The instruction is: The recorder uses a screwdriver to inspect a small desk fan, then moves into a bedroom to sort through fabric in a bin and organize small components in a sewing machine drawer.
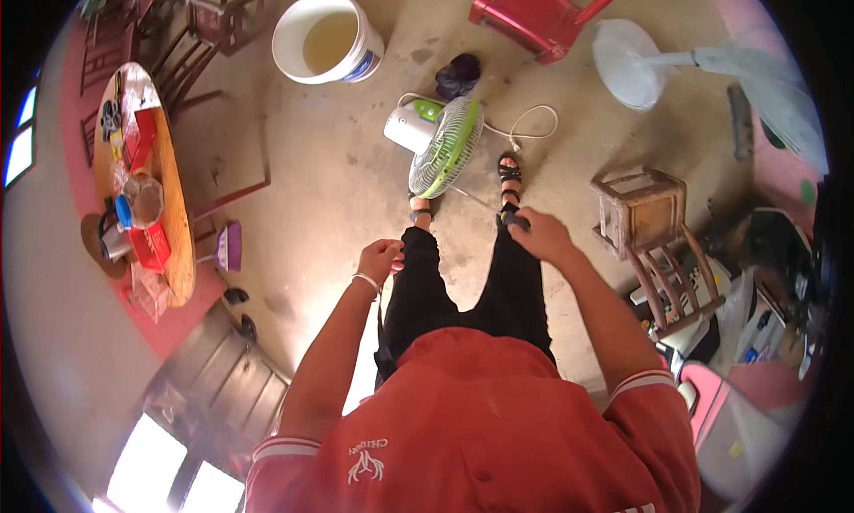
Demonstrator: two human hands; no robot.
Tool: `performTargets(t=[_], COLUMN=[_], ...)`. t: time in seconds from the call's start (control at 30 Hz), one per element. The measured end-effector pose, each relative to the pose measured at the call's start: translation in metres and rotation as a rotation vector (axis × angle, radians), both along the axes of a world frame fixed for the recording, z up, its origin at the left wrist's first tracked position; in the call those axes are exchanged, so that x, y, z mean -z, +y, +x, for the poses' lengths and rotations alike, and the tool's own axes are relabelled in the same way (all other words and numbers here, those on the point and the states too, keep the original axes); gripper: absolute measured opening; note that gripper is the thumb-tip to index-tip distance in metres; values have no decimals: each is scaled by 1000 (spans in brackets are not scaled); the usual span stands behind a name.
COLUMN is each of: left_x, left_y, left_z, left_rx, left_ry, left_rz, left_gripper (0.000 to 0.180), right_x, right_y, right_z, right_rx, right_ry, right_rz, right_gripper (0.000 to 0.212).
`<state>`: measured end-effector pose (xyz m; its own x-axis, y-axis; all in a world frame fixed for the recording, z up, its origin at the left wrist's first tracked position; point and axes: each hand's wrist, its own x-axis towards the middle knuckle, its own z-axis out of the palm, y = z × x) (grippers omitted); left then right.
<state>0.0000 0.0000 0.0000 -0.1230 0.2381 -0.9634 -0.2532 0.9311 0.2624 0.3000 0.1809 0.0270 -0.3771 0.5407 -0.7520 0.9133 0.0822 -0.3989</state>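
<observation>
A screwdriver (pixel 511 219) with a dark handle and a long thin metal shaft is gripped in my right hand (pixel 543 236), above my right knee. Its shaft points toward a small fan (pixel 447 148) with a green rim, wire cage and white base, which lies on the floor just beyond my feet. The fan's white cord (pixel 536 108) loops out to the right and ends in a plug near my right foot. Beside my left knee, my left hand (pixel 382 260) has its fingers curled closed; whatever they may hold is hidden.
A white bucket (pixel 366 56) with yellowish liquid stands far left of the fan, and a dark bundle (pixel 458 75) lies behind it. A red stool (pixel 534 20) and a white standing fan (pixel 627 64) are farther off. At right is a wooden chair (pixel 656 220); at left, a cluttered table (pixel 181 215).
</observation>
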Motion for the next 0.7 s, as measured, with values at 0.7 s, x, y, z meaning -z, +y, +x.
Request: performTargets(t=[0.7], left_x=[143], left_y=[112], left_z=[87], left_rx=[-849], left_ry=[-73], left_rz=[-274], left_gripper=[39], right_x=[112], right_y=[154], right_z=[-15], right_rx=[-610], right_ry=[506], right_rz=[300], right_gripper=[26])
